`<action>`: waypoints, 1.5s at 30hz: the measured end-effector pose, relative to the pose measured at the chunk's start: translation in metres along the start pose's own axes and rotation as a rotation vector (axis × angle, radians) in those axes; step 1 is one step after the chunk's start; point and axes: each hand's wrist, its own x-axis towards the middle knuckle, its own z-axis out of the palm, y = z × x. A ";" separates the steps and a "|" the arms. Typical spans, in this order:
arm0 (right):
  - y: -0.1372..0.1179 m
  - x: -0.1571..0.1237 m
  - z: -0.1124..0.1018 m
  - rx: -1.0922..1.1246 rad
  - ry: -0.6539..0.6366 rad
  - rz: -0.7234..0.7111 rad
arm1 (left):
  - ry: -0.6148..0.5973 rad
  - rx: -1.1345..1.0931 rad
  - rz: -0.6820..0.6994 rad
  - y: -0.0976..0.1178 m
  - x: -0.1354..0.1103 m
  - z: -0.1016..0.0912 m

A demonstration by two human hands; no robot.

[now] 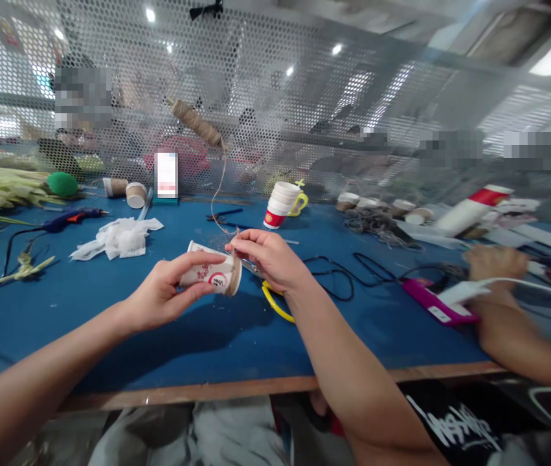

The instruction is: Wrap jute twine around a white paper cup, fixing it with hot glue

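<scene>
My left hand [166, 288] is closed around a white paper cup [219, 279] with red print, tilted on its side above the table. Brown twine is wrapped in a band round the cup's right-hand end. At that end my right hand [268, 255] pinches the twine [213, 200], which runs up to a spool [195, 122] at the perforated metal screen. Scissors with yellow handles [278, 304] are just below my right hand, their blades partly hidden; whether that hand touches them I cannot tell.
Stacked paper cups [279, 206] stand behind my right hand. Leftward lie a crumpled white bag [122, 238], a glue gun [68, 220] and a green ball [62, 184]. At right, a co-worker's arm [503, 317] reaches beside a magenta power strip [438, 303] and black cables.
</scene>
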 end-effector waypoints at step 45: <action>-0.001 -0.021 0.006 -0.332 -0.212 -0.139 | 0.145 -0.386 -0.380 -0.009 0.007 0.006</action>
